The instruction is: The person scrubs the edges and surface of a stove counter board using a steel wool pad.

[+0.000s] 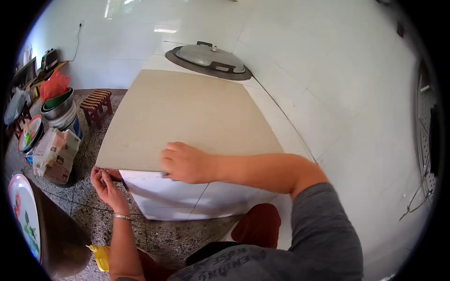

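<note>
A large beige board (187,107) lies flat on a white-tiled counter (164,196). My right hand (185,163) is closed at the board's front edge, and a small dark bit of something shows below its fingers; what it is I cannot make out. At the board's front left corner my left hand (109,189) has its fingers bent up against the edge, beside a reddish brick-like surface (110,174). Whether the fingertips pinch the board or only touch it is hard to see.
Behind the board sits a metal lid (211,55) on a dark round rim. To the left are a woven stool (96,100), stacked basins (58,110), a paper-covered bundle (56,154) and a large barrel (56,234). A yellow bottle (100,257) stands near my left forearm.
</note>
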Demonstrator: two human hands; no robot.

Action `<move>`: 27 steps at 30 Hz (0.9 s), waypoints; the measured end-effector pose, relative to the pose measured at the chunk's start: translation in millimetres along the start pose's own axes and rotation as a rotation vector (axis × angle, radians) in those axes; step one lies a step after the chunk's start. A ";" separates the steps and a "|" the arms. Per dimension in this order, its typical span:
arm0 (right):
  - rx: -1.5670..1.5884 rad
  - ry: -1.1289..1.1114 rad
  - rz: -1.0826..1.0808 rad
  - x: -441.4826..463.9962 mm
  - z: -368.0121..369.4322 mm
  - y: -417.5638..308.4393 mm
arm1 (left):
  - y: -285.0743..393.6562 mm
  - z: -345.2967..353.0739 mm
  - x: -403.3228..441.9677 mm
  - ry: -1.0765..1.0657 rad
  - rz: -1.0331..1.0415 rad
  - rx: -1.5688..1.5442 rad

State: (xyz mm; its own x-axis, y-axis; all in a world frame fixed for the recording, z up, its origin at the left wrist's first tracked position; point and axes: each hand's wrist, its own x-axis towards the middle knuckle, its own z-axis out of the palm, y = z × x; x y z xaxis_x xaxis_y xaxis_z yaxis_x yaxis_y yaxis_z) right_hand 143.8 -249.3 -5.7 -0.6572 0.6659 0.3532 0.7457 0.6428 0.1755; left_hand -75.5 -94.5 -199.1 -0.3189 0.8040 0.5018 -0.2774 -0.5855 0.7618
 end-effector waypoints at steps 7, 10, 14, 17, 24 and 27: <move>0.059 0.167 0.000 104.6 51.5 -8.9 | 2.7 -1.7 -1.4 -0.082 -0.087 -0.115; 0.076 0.215 0.010 136.8 65.9 -12.8 | 10.2 5.3 -1.2 -0.022 -0.054 -0.099; 0.078 0.227 0.014 144.8 64.7 -17.1 | 6.0 4.4 3.5 -0.044 -0.015 -0.059; 0.036 0.167 0.023 117.9 52.9 -21.0 | 10.4 8.4 6.3 -0.019 0.058 -0.011; 0.029 -0.004 0.129 -4.6 3.9 -9.6 | 20.9 10.0 6.2 -0.023 -0.013 0.007; 0.007 -0.072 0.143 -60.4 -27.4 -8.4 | 18.1 8.2 7.1 -0.027 0.021 0.006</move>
State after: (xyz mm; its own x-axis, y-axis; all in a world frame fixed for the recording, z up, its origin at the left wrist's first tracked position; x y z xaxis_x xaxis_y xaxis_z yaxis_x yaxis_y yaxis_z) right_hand 180.3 -305.3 -3.3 -0.5507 0.7763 0.3068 0.8316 0.5421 0.1212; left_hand -75.3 -98.5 -178.5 -0.2998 0.7942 0.5286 -0.2656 -0.6016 0.7533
